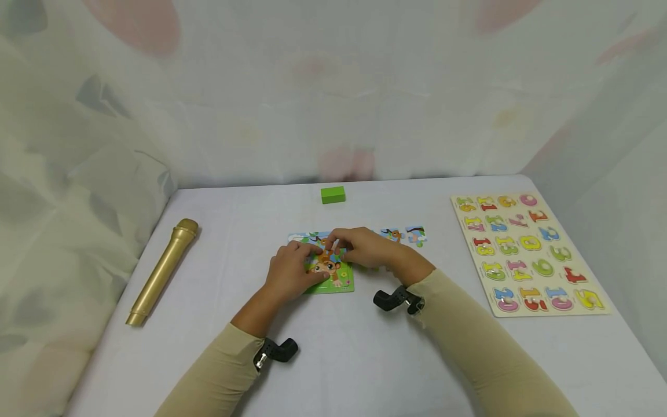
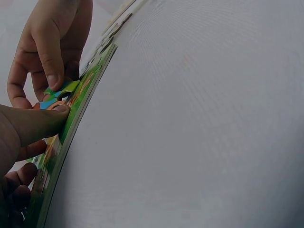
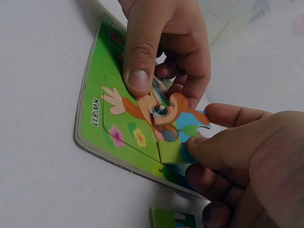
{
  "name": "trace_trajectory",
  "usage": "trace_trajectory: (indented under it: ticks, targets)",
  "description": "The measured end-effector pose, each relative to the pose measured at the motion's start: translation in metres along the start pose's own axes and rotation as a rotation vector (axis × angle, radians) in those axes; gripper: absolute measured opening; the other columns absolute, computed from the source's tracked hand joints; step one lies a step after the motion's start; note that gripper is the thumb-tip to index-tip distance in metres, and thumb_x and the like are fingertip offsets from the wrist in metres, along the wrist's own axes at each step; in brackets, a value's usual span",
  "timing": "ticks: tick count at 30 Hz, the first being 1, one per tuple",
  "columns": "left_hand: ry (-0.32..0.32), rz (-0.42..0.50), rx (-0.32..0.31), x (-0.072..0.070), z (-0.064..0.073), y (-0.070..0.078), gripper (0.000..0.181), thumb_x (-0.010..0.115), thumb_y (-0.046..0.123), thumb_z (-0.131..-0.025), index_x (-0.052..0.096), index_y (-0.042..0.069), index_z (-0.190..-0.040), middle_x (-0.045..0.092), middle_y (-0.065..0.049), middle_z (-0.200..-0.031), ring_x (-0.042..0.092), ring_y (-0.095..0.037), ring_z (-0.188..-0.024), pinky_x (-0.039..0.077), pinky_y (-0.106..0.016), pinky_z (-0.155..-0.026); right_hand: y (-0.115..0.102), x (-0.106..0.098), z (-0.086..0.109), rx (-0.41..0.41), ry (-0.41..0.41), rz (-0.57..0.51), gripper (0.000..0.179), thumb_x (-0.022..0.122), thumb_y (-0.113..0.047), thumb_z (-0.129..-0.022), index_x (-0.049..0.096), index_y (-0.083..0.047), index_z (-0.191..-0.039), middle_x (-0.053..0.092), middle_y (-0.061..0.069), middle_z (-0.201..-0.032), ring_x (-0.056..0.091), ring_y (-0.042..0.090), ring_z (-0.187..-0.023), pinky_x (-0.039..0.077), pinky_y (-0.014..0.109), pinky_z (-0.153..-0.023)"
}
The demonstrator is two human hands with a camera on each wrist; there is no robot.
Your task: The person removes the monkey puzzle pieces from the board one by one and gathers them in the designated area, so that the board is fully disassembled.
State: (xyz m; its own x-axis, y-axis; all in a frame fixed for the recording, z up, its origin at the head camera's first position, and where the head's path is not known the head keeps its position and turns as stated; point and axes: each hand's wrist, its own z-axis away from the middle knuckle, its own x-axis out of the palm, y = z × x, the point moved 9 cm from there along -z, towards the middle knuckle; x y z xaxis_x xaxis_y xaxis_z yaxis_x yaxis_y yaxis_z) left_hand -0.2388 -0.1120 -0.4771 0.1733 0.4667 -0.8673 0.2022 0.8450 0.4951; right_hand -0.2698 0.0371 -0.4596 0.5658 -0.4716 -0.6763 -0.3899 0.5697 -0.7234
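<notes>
A jigsaw puzzle board (image 1: 341,286) with a cartoon monkey and a green border lies on the table in the head view. My left hand (image 1: 292,269) rests on its left side. In the right wrist view, the left thumb (image 3: 139,78) presses flat on the monkey picture. My right hand (image 1: 367,249) is over the board's upper right part. Its thumb and forefinger pinch a blue, green and brown puzzle piece (image 3: 192,124), tilted above the board against the monkey's face. The left wrist view shows both thumbs close together at this piece (image 2: 64,92).
Loose puzzle pieces (image 1: 417,234) lie right of the board, partly behind the right hand. A green block (image 1: 333,195) sits near the back edge. At left lies a gold toy microphone (image 1: 164,272); at right, a number puzzle board (image 1: 526,255). Fabric hangs behind the table.
</notes>
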Motion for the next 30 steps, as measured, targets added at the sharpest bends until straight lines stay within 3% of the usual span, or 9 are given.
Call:
trace_trajectory:
  ticks: [7,14,25,30]
  targets:
    - [-0.005,-0.001,0.003,0.001,0.001,0.0,0.056,0.089,0.046,-0.087,0.071,0.018,-0.132,0.061,-0.012,-0.133,0.054,-0.036,-0.119,0.041,-0.058,-0.1,-0.002,-0.003,0.004,0.007,-0.003,-0.018,0.033,0.067,-0.002,-0.103,0.066,-0.021,-0.13,0.071,0.0,-0.117,0.063,0.017,-0.102,0.051,0.037,-0.091]
    - [-0.004,-0.005,0.008,0.0,0.001,0.002,0.058,0.088,0.047,-0.087,0.071,0.018,-0.134,0.061,-0.012,-0.134,0.054,-0.036,-0.12,0.041,-0.057,-0.097,0.004,-0.009,0.012,0.034,-0.011,-0.021,0.032,0.066,-0.002,-0.102,0.065,-0.019,-0.129,0.07,-0.002,-0.11,0.059,0.017,-0.09,0.049,0.036,-0.082]
    - [-0.007,-0.02,-0.007,0.001,0.0,0.001,0.058,0.088,0.046,-0.087,0.07,0.02,-0.136,0.06,-0.011,-0.136,0.053,-0.037,-0.123,0.042,-0.058,-0.099,0.015,-0.021,0.031,0.062,-0.018,-0.037,0.03,0.065,-0.003,-0.104,0.064,-0.016,-0.131,0.07,0.0,-0.112,0.062,0.018,-0.091,0.051,0.036,-0.08]
    - [-0.009,-0.021,-0.014,0.002,0.001,0.0,0.058,0.088,0.046,-0.087,0.07,0.02,-0.136,0.06,-0.011,-0.136,0.053,-0.037,-0.124,0.042,-0.058,-0.1,0.02,-0.026,0.042,0.073,-0.009,-0.052,0.029,0.063,-0.002,-0.103,0.064,-0.014,-0.129,0.068,0.002,-0.107,0.06,0.018,-0.082,0.051,0.036,-0.075]
